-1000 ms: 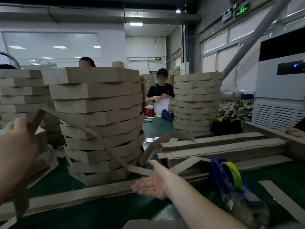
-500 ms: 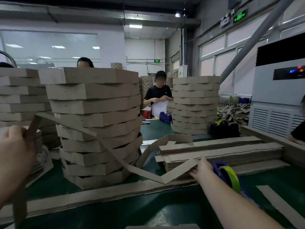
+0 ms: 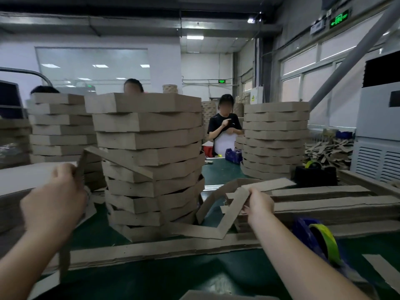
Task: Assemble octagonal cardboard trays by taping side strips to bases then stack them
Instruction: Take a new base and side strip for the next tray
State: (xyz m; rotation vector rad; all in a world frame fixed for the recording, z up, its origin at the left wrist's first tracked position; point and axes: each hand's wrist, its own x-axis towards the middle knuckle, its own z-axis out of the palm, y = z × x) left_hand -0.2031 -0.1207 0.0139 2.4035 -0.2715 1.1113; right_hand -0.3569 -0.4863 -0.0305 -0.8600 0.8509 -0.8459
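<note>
Left hand [image 3: 54, 204]: fingers curled round one end of the side strip [image 3: 201, 231], knuckles toward me. A tail of it hangs below my wrist.

Right hand [image 3: 258, 207]: fingertips pinch the strip's other end, just above the pile of flat strips [image 3: 324, 204].

The strip is creased into segments. It climbs from my left hand, slants down across the front of the middle tray stack [image 3: 149, 161], touches the green table [image 3: 194, 278] and angles up to my right hand.

Containers: finished trays stand in three stacks, with the left stack [image 3: 60, 126] and the right stack [image 3: 275, 137] farther back. The trays sit one on another, slightly turned, so their insides are hidden and I cannot tell the contents.

The tape dispenser [image 3: 320, 241] by my right forearm is blue and holds a yellow-green roll. A second blue dispenser [image 3: 232, 153] sits far across the table, near a person in a black shirt [image 3: 225, 126].

Writing: the green exit sign [image 3: 338, 18], high on the right, shows an arrow, and its characters are too small to read. The green display [image 3: 221, 81] on the far wall is illegible.
</note>
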